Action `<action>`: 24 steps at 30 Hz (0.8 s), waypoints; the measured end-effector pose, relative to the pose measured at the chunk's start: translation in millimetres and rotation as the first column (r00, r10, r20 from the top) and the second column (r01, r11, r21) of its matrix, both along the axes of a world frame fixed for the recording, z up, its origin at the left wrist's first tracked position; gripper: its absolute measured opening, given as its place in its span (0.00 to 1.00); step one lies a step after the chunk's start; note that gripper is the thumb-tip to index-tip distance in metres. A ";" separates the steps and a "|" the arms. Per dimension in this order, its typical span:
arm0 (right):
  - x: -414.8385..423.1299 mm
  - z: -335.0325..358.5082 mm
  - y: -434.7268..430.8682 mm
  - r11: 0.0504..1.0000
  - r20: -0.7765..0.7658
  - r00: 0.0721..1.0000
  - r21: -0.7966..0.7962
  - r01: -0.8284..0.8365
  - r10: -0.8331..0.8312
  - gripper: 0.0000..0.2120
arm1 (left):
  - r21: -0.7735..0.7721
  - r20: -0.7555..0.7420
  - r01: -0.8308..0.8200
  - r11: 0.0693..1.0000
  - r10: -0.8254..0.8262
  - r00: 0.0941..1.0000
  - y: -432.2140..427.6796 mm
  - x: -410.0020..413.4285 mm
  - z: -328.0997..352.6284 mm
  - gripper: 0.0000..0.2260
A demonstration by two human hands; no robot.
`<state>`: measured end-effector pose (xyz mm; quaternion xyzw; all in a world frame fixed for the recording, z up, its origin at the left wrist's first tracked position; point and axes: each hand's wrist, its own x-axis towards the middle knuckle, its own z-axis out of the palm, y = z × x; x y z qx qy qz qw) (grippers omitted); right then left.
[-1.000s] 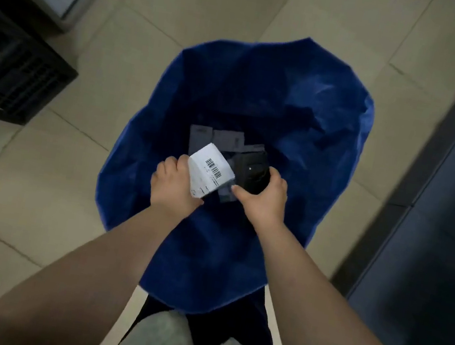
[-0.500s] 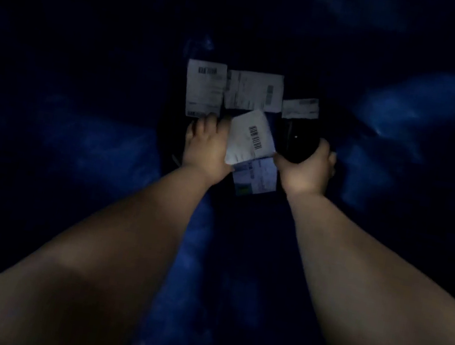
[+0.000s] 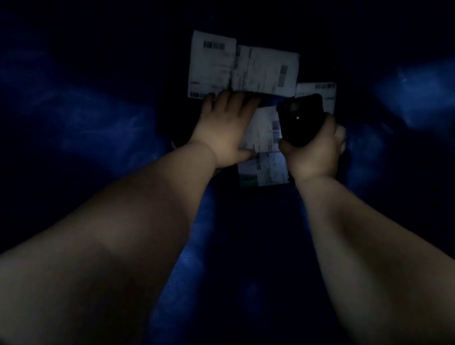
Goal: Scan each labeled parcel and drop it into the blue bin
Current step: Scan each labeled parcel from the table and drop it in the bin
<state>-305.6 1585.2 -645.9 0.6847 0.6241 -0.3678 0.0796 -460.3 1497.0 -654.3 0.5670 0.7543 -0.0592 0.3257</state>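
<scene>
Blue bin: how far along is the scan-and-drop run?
Done: at least four labelled parcels lie in the blue bin. In hand: the left hand touches another parcel down there, grip unclear; the right hand grips the scanner. Left: letting go; any remaining parcels are out of view.

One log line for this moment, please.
step: drop | left hand: touches parcel, grip unclear | right hand: grips scanner | blue bin: labeled parcels inside

Inside the bin, parcels lie in a row beyond the left hand; the scanner is just right of it.
</scene>
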 end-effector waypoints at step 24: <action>-28.9 641.0 -34.7 0.955 -0.179 0.967 0.267 -0.131 0.183 0.44 | 0.564 0.097 -0.469 0.679 0.509 0.855 -20.6 -56.0 627.7 0.24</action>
